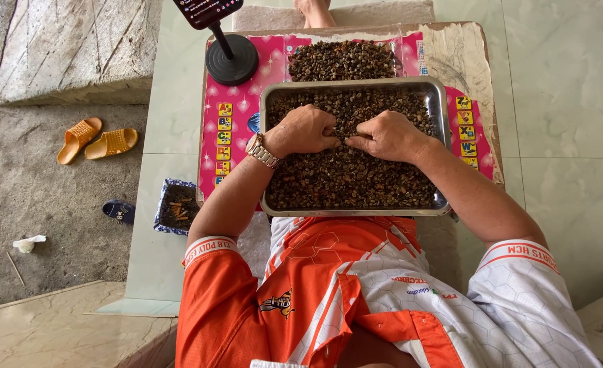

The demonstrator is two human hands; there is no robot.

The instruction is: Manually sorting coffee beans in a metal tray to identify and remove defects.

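- I see a shallow rectangular steel tray (pixel 440 102) lying across the near edge of a low bench (pixel 471 54) covered with a pink picture mat, close enough that both forearms reach it easily.
- The tray is filled with small dark brown beans (pixel 342 177).
- My left hand (pixel 303 129), wristwatch on, and right hand (pixel 388 135) rest knuckles-up at the tray's middle, fingertips meeting and pinching a few beans between them.
- More beans are heaped on the mat past the tray's far edge.
- A black round-based phone stand (pixel 231 58) occupies the bench's far left corner.
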